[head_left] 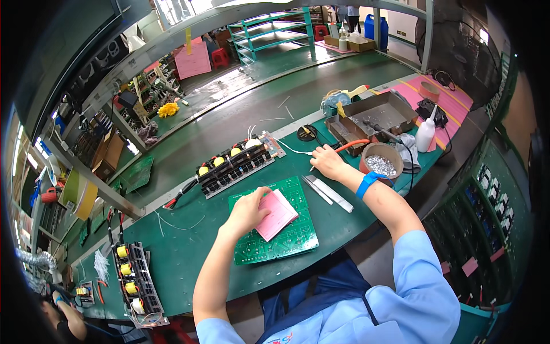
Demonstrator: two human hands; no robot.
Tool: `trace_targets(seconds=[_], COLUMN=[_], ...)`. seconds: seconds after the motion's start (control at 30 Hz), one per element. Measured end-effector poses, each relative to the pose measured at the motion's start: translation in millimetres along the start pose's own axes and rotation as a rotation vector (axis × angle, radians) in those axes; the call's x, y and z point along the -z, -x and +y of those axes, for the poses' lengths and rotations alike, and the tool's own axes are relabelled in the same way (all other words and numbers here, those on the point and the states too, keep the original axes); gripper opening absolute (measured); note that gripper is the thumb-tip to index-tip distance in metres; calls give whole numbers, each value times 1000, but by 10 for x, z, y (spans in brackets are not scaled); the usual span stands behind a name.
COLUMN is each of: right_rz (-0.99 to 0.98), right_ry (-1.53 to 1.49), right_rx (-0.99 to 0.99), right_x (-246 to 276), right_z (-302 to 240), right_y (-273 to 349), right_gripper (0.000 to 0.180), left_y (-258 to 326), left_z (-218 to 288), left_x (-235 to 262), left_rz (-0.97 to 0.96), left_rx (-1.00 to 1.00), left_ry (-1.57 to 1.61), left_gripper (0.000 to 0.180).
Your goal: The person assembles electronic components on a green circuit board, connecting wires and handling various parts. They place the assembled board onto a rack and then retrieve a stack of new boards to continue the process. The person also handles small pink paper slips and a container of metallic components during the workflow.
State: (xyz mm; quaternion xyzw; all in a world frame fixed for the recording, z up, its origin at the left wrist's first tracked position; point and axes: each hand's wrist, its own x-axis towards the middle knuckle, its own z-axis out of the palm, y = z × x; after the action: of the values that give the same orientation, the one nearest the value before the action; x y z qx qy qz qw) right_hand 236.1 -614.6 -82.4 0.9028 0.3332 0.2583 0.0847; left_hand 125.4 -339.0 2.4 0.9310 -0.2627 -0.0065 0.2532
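Observation:
A stack of pink paper slips (278, 214) lies tilted on a large green circuit board (298, 234) in front of me. My left hand (248, 212) grips the stack's left side, thumb and fingers curled over it. My right hand (330, 163), wearing a blue wrist strap (369, 183), is closed at the far side of the bench. A thin tip shows below its fingers; the object itself is mostly hidden. Just beyond that hand is an orange handle or cable (354, 144). Tweezers (318, 190) and a white, flat-bladed tool (335, 196) lie between board and right forearm.
Beyond the board sits a long black assembly with yellow coils (238, 161); a similar assembly (132, 281) is at the left. To the right are a round tub of metal bits (380, 163), metal trays (381, 114) and a white squeeze bottle (425, 135). Another person's arm (70, 312) shows lower left.

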Motion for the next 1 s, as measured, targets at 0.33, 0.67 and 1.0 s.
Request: trace_targets(seconds=[0.33, 0.67, 1.0], right_rz=[559, 549, -585], right_ry=[-907, -1132, -1346], right_rx=[-506, -356, -444], right_x=[402, 1298, 1303], right_z=[239, -56, -21], right_y=[-581, -461, -24], right_gripper=[11, 22, 27], left_y=[180, 384, 378], left_z=[-192, -224, -229], left_x=[-337, -281, -339], left_rz=[282, 243, 278], left_rx=[-22, -80, -36], left_ry=[75, 37, -4], left_gripper=[19, 51, 60])
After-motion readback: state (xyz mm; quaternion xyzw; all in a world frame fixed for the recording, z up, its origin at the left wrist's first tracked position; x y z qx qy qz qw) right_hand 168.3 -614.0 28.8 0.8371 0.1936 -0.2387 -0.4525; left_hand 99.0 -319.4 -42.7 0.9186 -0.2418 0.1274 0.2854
